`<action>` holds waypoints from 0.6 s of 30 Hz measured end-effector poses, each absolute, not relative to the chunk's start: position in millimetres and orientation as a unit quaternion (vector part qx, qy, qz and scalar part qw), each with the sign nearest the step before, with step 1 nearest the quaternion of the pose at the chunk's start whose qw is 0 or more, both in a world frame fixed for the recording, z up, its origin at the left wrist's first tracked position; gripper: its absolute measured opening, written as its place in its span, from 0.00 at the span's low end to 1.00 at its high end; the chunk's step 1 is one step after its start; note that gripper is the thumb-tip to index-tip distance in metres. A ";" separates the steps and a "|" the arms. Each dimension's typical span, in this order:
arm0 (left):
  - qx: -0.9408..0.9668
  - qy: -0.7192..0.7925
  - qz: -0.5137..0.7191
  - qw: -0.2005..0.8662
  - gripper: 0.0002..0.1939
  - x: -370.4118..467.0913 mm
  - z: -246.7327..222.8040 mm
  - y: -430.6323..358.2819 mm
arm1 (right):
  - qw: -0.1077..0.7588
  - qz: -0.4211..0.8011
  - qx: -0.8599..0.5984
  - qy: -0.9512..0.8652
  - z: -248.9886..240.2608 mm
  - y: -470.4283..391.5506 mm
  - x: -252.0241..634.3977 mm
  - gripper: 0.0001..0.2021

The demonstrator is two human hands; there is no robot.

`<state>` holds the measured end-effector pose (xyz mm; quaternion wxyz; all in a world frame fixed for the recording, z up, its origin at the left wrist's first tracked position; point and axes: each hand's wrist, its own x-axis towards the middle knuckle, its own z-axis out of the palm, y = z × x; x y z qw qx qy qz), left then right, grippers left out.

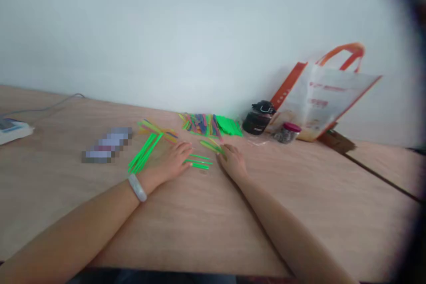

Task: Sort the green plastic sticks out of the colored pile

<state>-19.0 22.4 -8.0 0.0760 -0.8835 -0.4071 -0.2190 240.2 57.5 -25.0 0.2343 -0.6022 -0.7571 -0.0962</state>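
Note:
My left hand (175, 160) lies low over the table, fingers stretched out and apart from the thumb. Its thumb is beside several short-looking thin green sticks (201, 163), whose left ends it partly covers. My right hand (233, 160) is closed at the fingertips on yellow-green strips (212, 145) that point up and left; how many it holds is blurred. Left of my left hand lies a slanted group of long green sticks (145, 153). Just beyond them is a loose pile of yellow, orange and blue strips (158, 129).
Along the wall lie a row of mixed coloured strips (201, 124) and a bright green bundle (229, 125). To the right stand a black bottle (257, 120), a jar with a red lid (289, 133) and a white bag (328, 102). A blurred-out flat object (108, 145) and a white device (15, 131) lie left.

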 end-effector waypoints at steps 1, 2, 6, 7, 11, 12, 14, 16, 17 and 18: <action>-0.888 -0.406 -0.207 0.064 0.23 -15.1 -11.4 22.4 | 0.232 -0.091 -0.601 -0.759 -25.8 58.7 240.1 0.17; -0.888 -0.412 -0.198 0.052 0.23 -12.2 -14.6 22.9 | 0.230 -0.082 -0.600 -0.762 -26.9 60.1 240.2 0.18; -0.891 -0.416 -0.183 0.020 0.17 -6.9 -21.2 25.4 | 0.228 -0.035 -0.579 -0.782 -32.8 65.2 241.0 0.17; -0.893 -0.411 -0.183 0.020 0.16 -5.8 -21.7 24.8 | 0.231 -0.028 -0.570 -0.788 -34.1 65.6 240.7 0.17; -0.899 -0.395 -0.188 0.029 0.14 0.8 -23.5 17.2 | 0.249 -0.012 -0.526 -0.813 -35.9 62.9 237.0 0.18; -0.899 -0.393 -0.190 0.028 0.13 2.6 -24.2 15.2 | 0.254 -0.011 -0.517 -0.817 -35.4 61.6 235.7 0.18; -0.900 -0.390 -0.194 0.024 0.12 5.4 -25.4 12.7 | 0.265 -0.018 -0.508 -0.820 -33.3 59.0 233.5 0.17; -0.896 -0.397 -0.199 0.015 0.11 6.3 -26.2 12.6 | 0.270 -0.034 -0.506 -0.818 -30.7 57.2 232.2 0.17; -0.894 -0.400 -0.201 0.010 0.11 6.1 -26.5 13.2 | 0.270 -0.041 -0.506 -0.818 -29.3 56.6 231.8 0.16; -0.892 -0.404 -0.203 0.005 0.10 5.7 -26.6 14.2 | 0.266 -0.046 -0.507 -0.819 -28.1 56.2 231.7 0.14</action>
